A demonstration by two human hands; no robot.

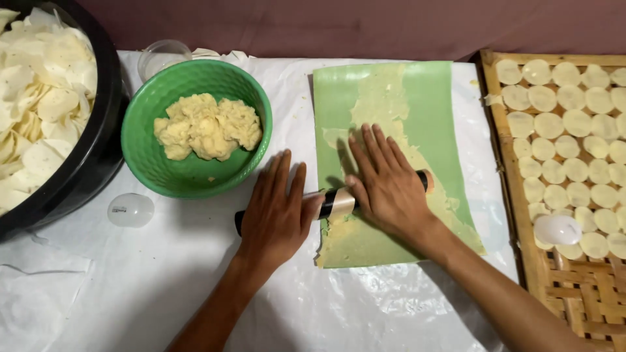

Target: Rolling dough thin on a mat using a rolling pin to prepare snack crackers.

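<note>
A black rolling pin lies crosswise over a green sheet smeared with thin yellow dough. My left hand presses flat on the pin's left end, just off the sheet. My right hand lies palm down on the pin over the sheet, fingers spread and pointing away from me. A green bowl holding a lump of yellow dough stands left of the sheet.
A big black tub of pale round pieces fills the far left. A woven bamboo tray with several rows of dough discs lies at right, a clear round cutter on it. Another clear cup rests on the white plastic cover.
</note>
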